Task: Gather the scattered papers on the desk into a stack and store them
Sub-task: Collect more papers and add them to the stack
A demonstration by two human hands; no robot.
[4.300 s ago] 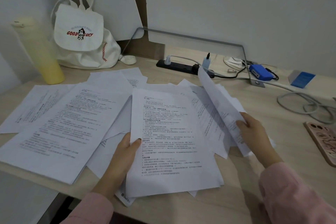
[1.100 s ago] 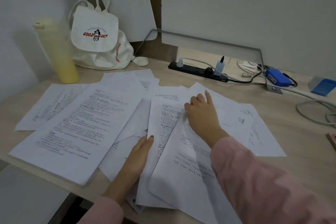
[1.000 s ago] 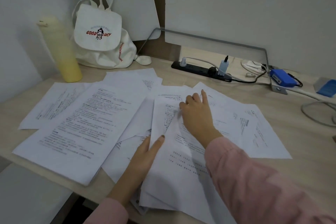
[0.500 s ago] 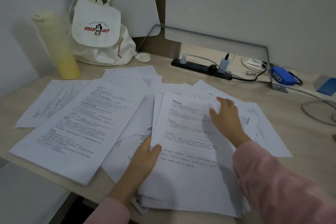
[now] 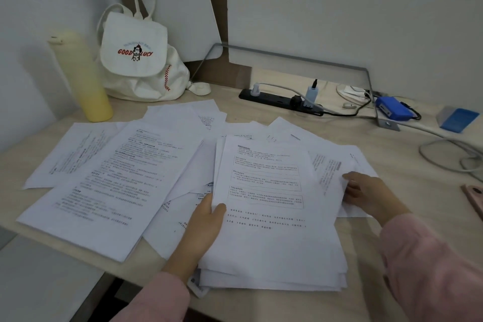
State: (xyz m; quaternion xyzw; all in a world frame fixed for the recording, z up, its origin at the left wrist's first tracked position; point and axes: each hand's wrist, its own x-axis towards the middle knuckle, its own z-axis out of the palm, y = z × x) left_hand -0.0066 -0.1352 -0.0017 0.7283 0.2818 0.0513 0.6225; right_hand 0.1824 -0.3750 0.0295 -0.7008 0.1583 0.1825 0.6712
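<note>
Left hand (image 5: pixel 206 225) — stack (image 5: pixel 271 217) edges — right hand (image 5: pixel 371 196)

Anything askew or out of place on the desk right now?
Nothing spilled or torn. The stack held by the left hand is uneven, sheets jutting out at the right hand. The left sheaf lies skewed, at the desk front edge.

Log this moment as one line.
phase: gathering | left hand: grips stack edge | right hand: at loose sheets | left pile: not yet gathered
</note>
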